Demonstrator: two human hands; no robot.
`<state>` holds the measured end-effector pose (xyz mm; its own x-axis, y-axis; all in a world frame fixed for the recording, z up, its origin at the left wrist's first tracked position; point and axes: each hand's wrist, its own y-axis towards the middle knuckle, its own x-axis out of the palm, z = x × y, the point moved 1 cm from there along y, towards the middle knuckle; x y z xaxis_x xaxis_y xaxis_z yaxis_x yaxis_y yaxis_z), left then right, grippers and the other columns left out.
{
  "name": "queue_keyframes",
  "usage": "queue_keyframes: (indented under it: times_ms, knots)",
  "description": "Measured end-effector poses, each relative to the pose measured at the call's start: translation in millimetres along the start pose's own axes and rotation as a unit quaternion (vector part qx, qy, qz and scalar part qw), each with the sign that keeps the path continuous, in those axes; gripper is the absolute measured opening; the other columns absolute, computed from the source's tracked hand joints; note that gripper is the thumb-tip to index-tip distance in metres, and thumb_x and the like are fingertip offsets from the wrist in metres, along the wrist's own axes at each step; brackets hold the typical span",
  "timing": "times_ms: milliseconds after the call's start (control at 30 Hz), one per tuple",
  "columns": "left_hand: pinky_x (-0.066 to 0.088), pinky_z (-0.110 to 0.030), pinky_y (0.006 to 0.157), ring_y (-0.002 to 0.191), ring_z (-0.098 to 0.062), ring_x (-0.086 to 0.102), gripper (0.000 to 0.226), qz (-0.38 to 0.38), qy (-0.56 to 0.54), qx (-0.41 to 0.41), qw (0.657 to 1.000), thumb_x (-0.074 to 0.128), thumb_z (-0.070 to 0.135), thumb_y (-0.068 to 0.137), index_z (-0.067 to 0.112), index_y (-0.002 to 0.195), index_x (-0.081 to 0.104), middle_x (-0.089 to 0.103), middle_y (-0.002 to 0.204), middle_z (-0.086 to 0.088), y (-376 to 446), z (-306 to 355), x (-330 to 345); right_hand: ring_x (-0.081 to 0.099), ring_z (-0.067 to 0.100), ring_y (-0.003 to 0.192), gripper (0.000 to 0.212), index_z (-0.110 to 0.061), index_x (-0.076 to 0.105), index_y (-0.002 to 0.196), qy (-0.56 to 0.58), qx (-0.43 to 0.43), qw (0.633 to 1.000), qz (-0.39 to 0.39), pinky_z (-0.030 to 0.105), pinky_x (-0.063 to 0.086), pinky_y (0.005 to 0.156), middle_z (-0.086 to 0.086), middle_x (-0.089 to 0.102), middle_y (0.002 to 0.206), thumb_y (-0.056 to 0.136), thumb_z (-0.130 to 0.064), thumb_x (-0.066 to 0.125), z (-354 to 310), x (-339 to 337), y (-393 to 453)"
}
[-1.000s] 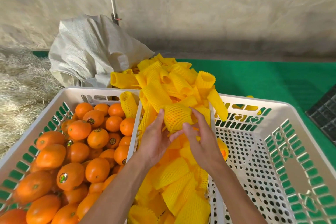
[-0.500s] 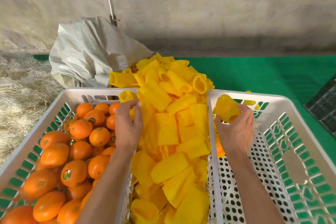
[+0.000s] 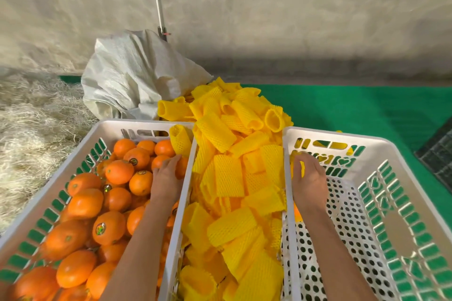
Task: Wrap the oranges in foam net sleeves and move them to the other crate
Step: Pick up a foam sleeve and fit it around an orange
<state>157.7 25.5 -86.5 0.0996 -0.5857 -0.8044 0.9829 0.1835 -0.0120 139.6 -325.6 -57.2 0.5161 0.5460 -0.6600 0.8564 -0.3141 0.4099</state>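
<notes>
Meanwhile left hand (image 3: pixel 166 178) fingers (image 3: pixel 176 159) curl over an orange (image 3: pixel 181 166) in the crate (image 3: pixel 80 151)

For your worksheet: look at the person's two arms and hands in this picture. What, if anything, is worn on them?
Nothing shows on either. The left hand and right hand are bare, with no gloves, rings or tape in view. Both forearms are bare from wrist to the picture's lower edge: no sleeves, watch or bracelets show. Anything worn above that is out of frame.
</notes>
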Motion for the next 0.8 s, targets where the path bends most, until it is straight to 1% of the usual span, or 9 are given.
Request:
queue_keyframes:
  times_ms: [133, 200, 267, 367, 467, 567, 633, 733, 800]
  knots:
    - [0.045, -0.058, 0.11, 0.135, -0.04, 0.049, 0.068, 0.067, -0.078, 0.005, 0.995, 0.077, 0.023, 0.092, 0.014, 0.152, 0.047, 0.052, 0.149, -0.018, -1, 8, -7, 0.046, 0.021, 0.137, 0.032, -0.012, 0.06, 0.135, 0.087, -0.091, 0.991, -0.044, 0.037, 0.04, 0.111, 0.004, 0.058, 0.142, 0.107, -0.024, 0.049, -27, -10, 7]
    - [0.047, -0.056, 0.109, 0.135, -0.035, 0.05, 0.072, 0.131, -0.125, -0.007, 0.983, 0.076, 0.034, 0.093, 0.015, 0.154, 0.043, 0.051, 0.149, -0.015, -2, 17, -16, 0.037, 0.023, 0.145, 0.044, -0.011, 0.048, 0.148, 0.029, -0.152, 0.981, -0.12, 0.042, 0.031, 0.12, 0.007, 0.048, 0.153, 0.105, -0.018, 0.052, -35, -5, 12]
    - [0.048, -0.053, 0.109, 0.134, -0.031, 0.051, 0.077, 0.187, -0.165, -0.006, 0.968, 0.074, 0.045, 0.093, 0.017, 0.155, 0.04, 0.052, 0.149, -0.012, -4, 27, -24, 0.022, 0.022, 0.153, 0.058, -0.014, 0.033, 0.157, -0.044, -0.157, 0.969, -0.185, 0.042, 0.013, 0.127, 0.008, 0.033, 0.162, 0.103, -0.022, 0.053, -38, 2, 17]
    - [0.057, -0.04, 0.092, 0.113, -0.014, 0.063, 0.08, 0.219, -0.229, 0.009, 0.949, 0.074, 0.064, 0.085, 0.024, 0.15, 0.048, 0.061, 0.134, -0.002, -13, 50, -28, 0.021, 0.02, 0.154, 0.062, -0.015, 0.035, 0.156, -0.121, -0.169, 0.957, -0.203, 0.041, 0.0, 0.127, 0.007, 0.037, 0.16, 0.101, -0.037, 0.053, -34, 11, 24]
    - [0.053, -0.014, 0.069, 0.093, 0.002, 0.066, 0.082, 0.194, -0.284, 0.045, 0.938, 0.076, 0.07, 0.077, 0.029, 0.144, 0.055, 0.068, 0.116, 0.006, -25, 77, -24, 0.046, 0.032, 0.133, 0.052, -0.01, 0.058, 0.137, -0.162, -0.215, 0.953, -0.136, 0.049, 0.015, 0.124, 0.011, 0.058, 0.131, 0.095, -0.039, 0.064, -31, 13, 26]
    - [0.058, -0.026, 0.064, 0.08, -0.012, 0.074, 0.078, 0.112, -0.365, 0.053, 0.923, 0.083, 0.063, 0.075, 0.03, 0.141, 0.057, 0.075, 0.1, 0.0, -35, 99, -7, 0.06, 0.033, 0.103, 0.022, -0.01, 0.072, 0.101, -0.117, -0.251, 0.961, -0.013, 0.049, 0.036, 0.112, 0.008, 0.065, 0.098, 0.09, -0.03, 0.075, -35, 9, 27]
    - [0.062, -0.035, 0.066, 0.079, -0.021, 0.077, 0.071, 0.051, -0.427, 0.046, 0.902, 0.084, 0.053, 0.081, 0.022, 0.14, 0.058, 0.078, 0.093, -0.003, -41, 112, 7, 0.061, 0.026, 0.088, 0.019, -0.014, 0.071, 0.086, -0.085, -0.256, 0.962, 0.05, 0.041, 0.041, 0.101, 0.001, 0.066, 0.083, 0.091, -0.032, 0.075, -42, 0, 29]
    - [0.064, -0.04, 0.069, 0.085, -0.031, 0.078, 0.05, -0.028, -0.527, 0.023, 0.849, 0.077, 0.029, 0.091, 0.014, 0.136, 0.059, 0.077, 0.106, -0.008, -49, 126, 22, 0.056, 0.016, 0.076, 0.024, -0.016, 0.07, 0.085, -0.013, -0.202, 0.971, 0.13, 0.029, 0.037, 0.089, -0.005, 0.066, 0.077, 0.095, -0.038, 0.071, -58, -15, 27]
    - [0.065, -0.04, 0.071, 0.09, -0.033, 0.078, 0.051, -0.059, -0.556, 0.009, 0.829, 0.075, 0.025, 0.094, 0.018, 0.14, 0.055, 0.075, 0.113, -0.004, -52, 127, 27, 0.055, 0.016, 0.069, 0.028, -0.017, 0.067, 0.094, 0.069, -0.113, 0.983, 0.128, 0.03, 0.043, 0.079, -0.006, 0.064, 0.074, 0.1, -0.044, 0.063, -66, -19, 20]
